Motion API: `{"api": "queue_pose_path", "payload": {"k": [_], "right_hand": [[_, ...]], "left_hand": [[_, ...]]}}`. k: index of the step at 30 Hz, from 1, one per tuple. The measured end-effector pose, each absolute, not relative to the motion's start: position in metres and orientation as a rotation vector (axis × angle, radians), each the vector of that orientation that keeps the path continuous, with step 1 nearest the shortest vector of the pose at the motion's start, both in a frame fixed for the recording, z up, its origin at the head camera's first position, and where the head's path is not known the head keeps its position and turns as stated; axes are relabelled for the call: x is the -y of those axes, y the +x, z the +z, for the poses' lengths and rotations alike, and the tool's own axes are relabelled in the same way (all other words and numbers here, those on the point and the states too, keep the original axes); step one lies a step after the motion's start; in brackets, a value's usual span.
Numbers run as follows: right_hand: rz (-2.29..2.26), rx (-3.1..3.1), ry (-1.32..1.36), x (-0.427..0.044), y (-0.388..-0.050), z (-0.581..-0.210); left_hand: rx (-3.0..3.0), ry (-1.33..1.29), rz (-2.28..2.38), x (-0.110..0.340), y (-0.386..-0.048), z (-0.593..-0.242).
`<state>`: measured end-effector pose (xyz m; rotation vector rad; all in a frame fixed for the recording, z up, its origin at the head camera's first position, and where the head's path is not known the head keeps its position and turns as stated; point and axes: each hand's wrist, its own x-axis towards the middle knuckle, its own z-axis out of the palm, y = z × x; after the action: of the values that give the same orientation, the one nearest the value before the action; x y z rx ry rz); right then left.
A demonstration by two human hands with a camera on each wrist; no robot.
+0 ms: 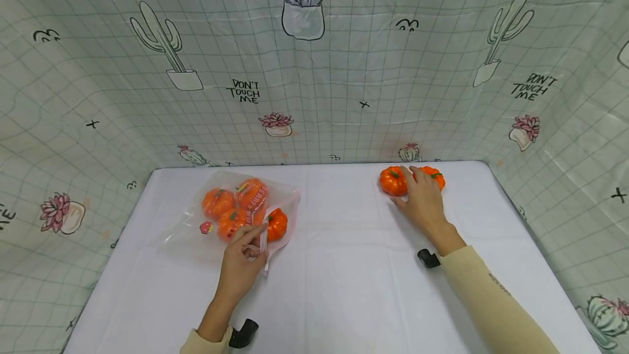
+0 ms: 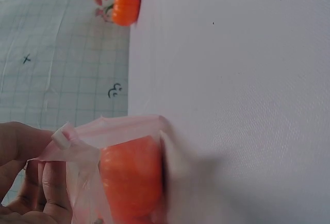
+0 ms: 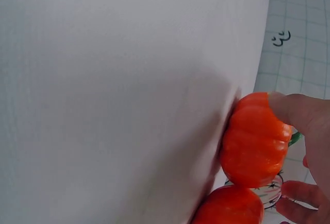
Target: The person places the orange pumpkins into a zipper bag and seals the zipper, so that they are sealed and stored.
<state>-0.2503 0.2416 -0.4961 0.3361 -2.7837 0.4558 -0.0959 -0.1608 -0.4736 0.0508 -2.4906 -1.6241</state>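
My left hand (image 1: pixel 243 261) pinches the edge of a clear plastic bag (image 1: pixel 184 234) with pink trim and a pale strip along its mouth. Several small orange toy pumpkins (image 1: pixel 218 202) lie inside it; one pumpkin (image 2: pixel 131 177) shows near the mouth in the left wrist view. Over at the far right of the table, my right hand (image 1: pixel 421 201) reaches to a pumpkin (image 1: pixel 392 181) with a green stem. The thumb (image 3: pixel 291 109) touches its side, while the other fingers are spread beyond it. Beside it sits a second pumpkin (image 1: pixel 434 176), partly behind the hand.
A white-covered table (image 1: pixel 339 266) carries everything. Behind it and at both sides hangs a gridded cloth (image 1: pixel 344 70) printed with cacti and words. Black devices (image 1: pixel 244 334) sit at both wrists.
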Motion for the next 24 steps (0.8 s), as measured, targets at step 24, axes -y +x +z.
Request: {"api": "queue_pose_path", "payload": {"k": [24], "right_hand": [[0.471, 2.839, 0.349, -0.235, -0.27, -0.506]], "left_hand": [[2.491, 0.089, -1.649, 0.159, -0.095, -0.476]]}}
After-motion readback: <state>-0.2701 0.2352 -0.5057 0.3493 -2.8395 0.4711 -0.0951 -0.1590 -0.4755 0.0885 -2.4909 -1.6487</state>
